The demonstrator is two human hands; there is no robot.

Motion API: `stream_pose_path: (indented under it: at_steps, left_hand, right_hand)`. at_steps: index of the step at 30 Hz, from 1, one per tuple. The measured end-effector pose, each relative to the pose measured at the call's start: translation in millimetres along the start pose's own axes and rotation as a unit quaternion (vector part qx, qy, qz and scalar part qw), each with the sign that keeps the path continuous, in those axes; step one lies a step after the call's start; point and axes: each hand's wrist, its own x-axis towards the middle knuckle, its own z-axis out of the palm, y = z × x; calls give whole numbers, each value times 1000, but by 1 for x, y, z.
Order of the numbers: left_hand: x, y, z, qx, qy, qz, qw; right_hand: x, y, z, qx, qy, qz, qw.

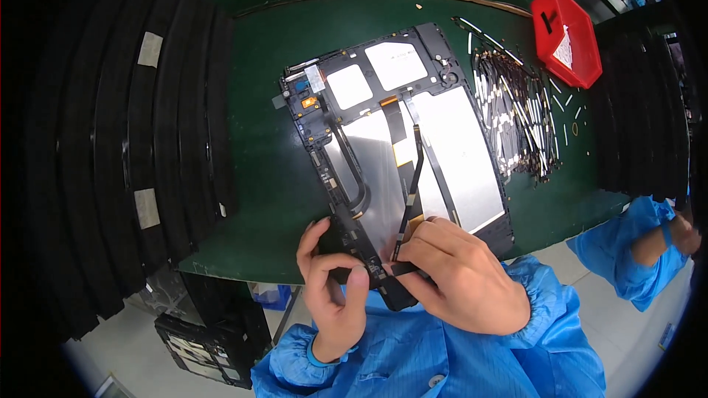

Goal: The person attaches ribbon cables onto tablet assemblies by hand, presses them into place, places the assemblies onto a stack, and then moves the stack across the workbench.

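Observation:
A tablet housing (457, 140) with a black frame, silver metal plates and exposed ribbon cables lies tilted on the green table, its near corner jutting over the front edge. My left hand (333, 298) is curled at the housing's near left edge, thumb and forefinger against the black frame. Over the near part of the housing, my right hand (468, 276) pinches the lower end of a long black flex cable (414, 180). That cable runs up toward the middle of the housing. Another dark curved cable (354, 166) lies along its left side. The right fingertips partly hide the cable's end.
A heap of thin black and silver strips (516, 110) lies right of the housing. Behind it stands a red bin (566, 40) with white paper inside. Stacked black trays (147, 140) rise at the left, others at the right. Another person's blue sleeve (627, 250) shows at the far right.

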Motion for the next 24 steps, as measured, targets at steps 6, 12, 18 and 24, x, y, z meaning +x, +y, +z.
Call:
stream_pose_path:
  at_steps: [6,12,18,24]
  left_hand:
    - [-1,4,-1,-14,-2,-24,1000]
    - [-1,3,-5,-25,-16,-22,999]
    - [-1,2,-5,16,-30,-2,999]
    - [2,2,-4,76,-29,25,996]
  right_hand:
    - [2,-1,-6,24,-24,-7,999]
    - [3,-1,-2,21,-17,-6,1000]
    - [6,-6,-1,3,-10,10,1000]
    - [4,-6,1,-8,-7,10,1000]
